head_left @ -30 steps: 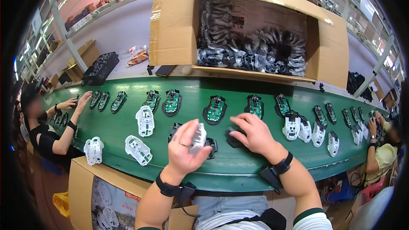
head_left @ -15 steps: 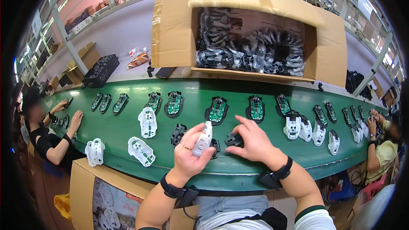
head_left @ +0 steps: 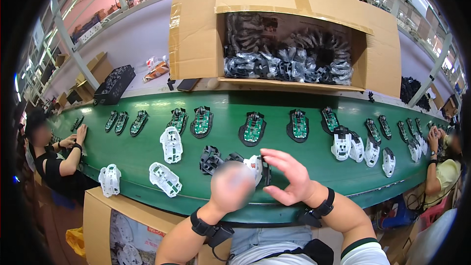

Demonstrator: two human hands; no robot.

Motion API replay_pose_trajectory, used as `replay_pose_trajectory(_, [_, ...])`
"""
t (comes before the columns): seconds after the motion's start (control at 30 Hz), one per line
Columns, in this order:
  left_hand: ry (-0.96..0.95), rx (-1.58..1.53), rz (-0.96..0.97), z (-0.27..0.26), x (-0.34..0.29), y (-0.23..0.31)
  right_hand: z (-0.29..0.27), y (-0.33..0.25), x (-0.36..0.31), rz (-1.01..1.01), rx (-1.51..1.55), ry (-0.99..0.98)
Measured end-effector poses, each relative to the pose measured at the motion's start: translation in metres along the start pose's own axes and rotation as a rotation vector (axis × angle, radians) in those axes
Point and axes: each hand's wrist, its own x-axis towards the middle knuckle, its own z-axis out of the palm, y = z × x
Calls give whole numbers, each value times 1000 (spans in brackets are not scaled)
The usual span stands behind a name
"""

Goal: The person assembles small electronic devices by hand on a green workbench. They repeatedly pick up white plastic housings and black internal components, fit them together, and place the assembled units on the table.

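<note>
My left hand (head_left: 232,186), its fingers blurred, holds a white mouse-shaped shell (head_left: 251,166) above the near part of the green table. A black plastic part (head_left: 266,172) stands against the shell's right side. My right hand (head_left: 293,179) grips that part, with the fingers over its top and the thumb below. Just left of and behind the shell lie black plastic parts (head_left: 211,159). Two more white shells, one (head_left: 171,145) farther back and one (head_left: 165,179) nearer, rest to the left of my hands.
Black bases with green circuit boards (head_left: 253,127) line the green belt (head_left: 206,201). White shells with black tops (head_left: 341,145) stand to the right. Behind is an open carton (head_left: 196,44) of bagged black parts. Co-workers sit at left (head_left: 64,159) and right (head_left: 444,167).
My right hand has brought the black part up to the white shell. My left hand has turned the shell and shifted slightly right. The left co-worker's hands have drawn together.
</note>
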Motion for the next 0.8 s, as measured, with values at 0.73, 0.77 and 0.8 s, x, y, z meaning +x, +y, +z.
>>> replay_pose_trajectory(0.73, [-77, 566, 459, -4, 13, 18, 18, 4, -6, 292, -42, -47])
replay_pose_trajectory(0.77, [-77, 623, 552, -5, 19, 16, 19, 5, -6, 223, -94, 0])
replay_pose_trajectory(0.8, [-11, 675, 632, -3, 22, 21, 20, 6, -5, 154, -127, 48])
